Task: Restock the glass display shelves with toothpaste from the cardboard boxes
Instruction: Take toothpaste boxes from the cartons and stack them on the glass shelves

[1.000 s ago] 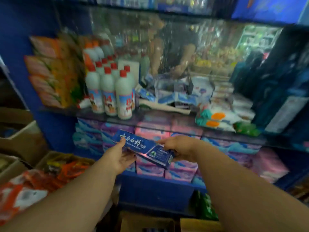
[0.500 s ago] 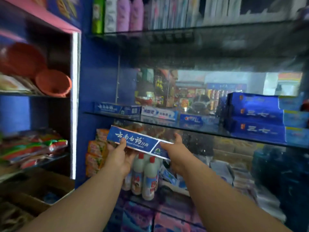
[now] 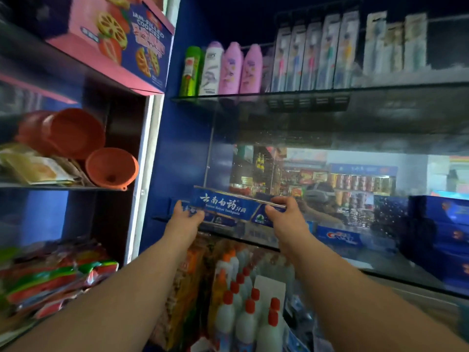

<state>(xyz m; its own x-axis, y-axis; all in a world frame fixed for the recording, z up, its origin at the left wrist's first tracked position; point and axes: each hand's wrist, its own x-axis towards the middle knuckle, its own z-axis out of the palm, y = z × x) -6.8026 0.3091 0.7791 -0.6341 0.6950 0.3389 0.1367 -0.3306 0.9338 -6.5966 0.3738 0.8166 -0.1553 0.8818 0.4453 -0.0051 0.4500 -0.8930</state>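
Observation:
I hold a long blue toothpaste box with white Chinese lettering lengthwise at the front edge of the middle glass shelf. My left hand grips its left end, and my right hand grips its right end, thumb on the front face. The box hovers just above another blue toothpaste box lying at the shelf's left end. More blue toothpaste boxes lie farther right on the same shelf. No cardboard box is in view.
A stack of dark blue boxes fills the shelf's right end. Shampoo bottles and toothbrush packs stand on the glass shelf above. White bottles with red caps sit below. Orange funnels rest on the left-hand rack.
Both hands have lifted the toothpaste box from waist height up to the middle glass shelf. The view has tilted upward with it.

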